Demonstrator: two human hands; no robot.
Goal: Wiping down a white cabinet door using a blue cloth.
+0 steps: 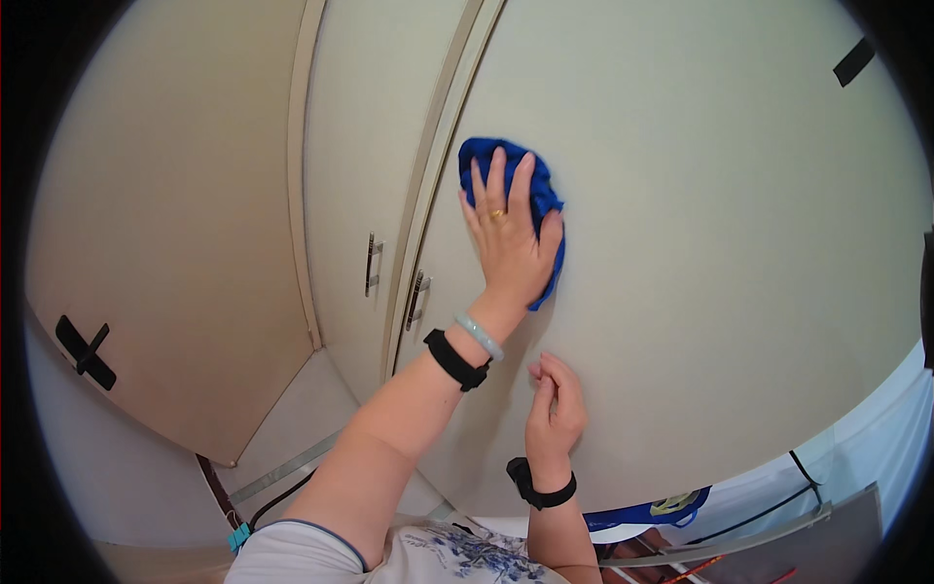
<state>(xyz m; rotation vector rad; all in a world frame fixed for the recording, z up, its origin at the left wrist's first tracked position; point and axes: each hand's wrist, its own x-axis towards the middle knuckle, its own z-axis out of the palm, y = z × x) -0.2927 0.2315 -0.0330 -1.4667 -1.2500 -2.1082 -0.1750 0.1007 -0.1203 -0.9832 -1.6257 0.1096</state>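
My left hand (511, 226) is spread over a crumpled blue cloth (483, 150) and presses it flat against a pale cabinet door (693, 241). A gold-coloured ring is on one finger; a pale bangle (479, 336) and a black wristband (456, 360) circle the wrist. Lower down, my right hand (558, 412) hangs in front of the same door with loosely curled fingers and a gap beside the thumb. Nothing shows in it, and a black band (540, 485) is round that wrist. The door's metal bar handle (416, 301) stands left of my left wrist.
Beside this door is a narrower cabinet door (357, 168) with its own handle (371, 264). Far left, a beige door (175, 182) carries a black lever handle (87, 354). A blue bag (642, 513) and pale translucent sheeting (868, 431) lie at lower right.
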